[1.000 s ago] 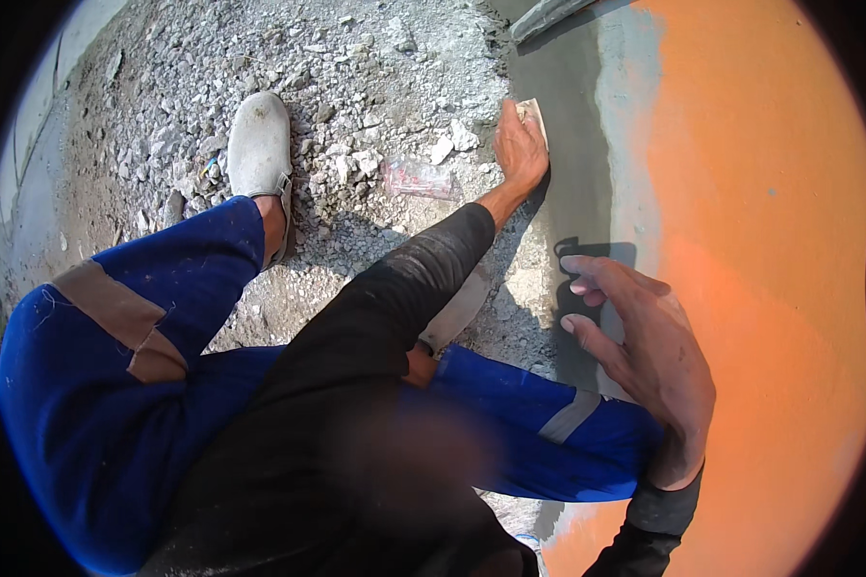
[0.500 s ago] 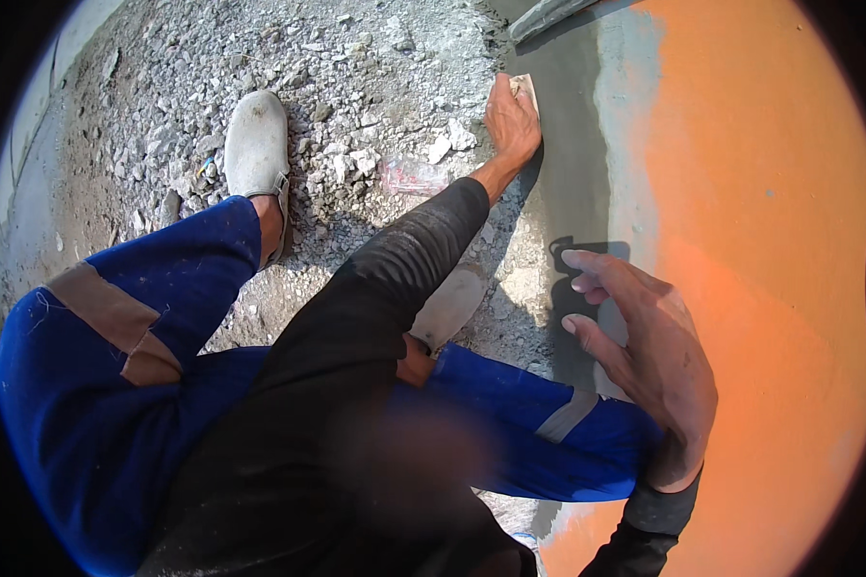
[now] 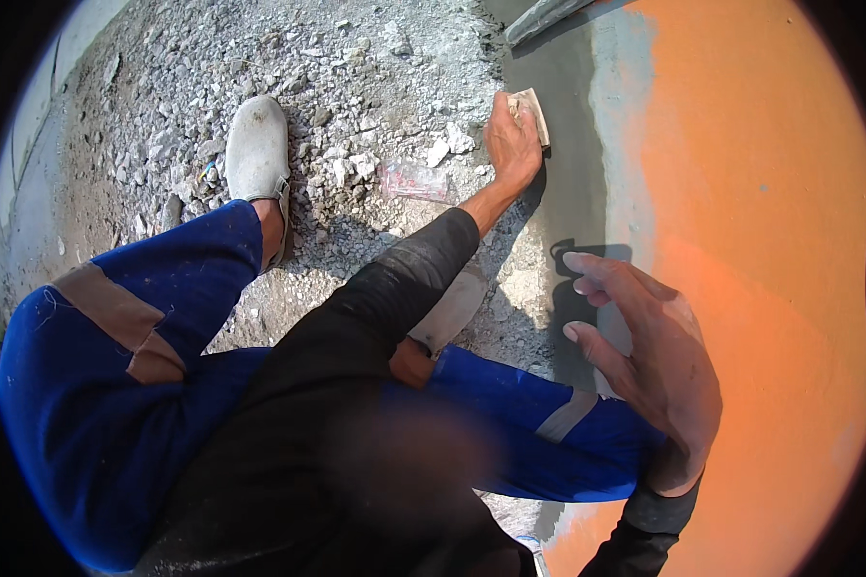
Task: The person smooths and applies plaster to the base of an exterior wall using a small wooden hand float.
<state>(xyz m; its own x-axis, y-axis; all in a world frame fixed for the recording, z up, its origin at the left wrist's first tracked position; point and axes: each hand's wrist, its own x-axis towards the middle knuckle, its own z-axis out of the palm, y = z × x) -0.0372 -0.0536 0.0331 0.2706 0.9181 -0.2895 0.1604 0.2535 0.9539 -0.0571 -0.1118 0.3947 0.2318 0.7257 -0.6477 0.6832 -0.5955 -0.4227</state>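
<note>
Far out, the left hand [image 3: 512, 142] clamps a small tan float [image 3: 531, 111] flat against the wet grey plaster band [image 3: 570, 163] low on the orange wall [image 3: 770, 240]. Nearer, the right hand [image 3: 659, 370] hangs open, fingers spread, holding nothing (just beside the wall). Left of the band lies grey rubble [image 3: 356, 115].

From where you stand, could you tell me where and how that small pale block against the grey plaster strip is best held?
Probably across its back face, from the rubble side, palm flat over it as the left hand does now. The block is thin and lies flush on the wet grey strip, so its edges likely offer little purchase.
</note>
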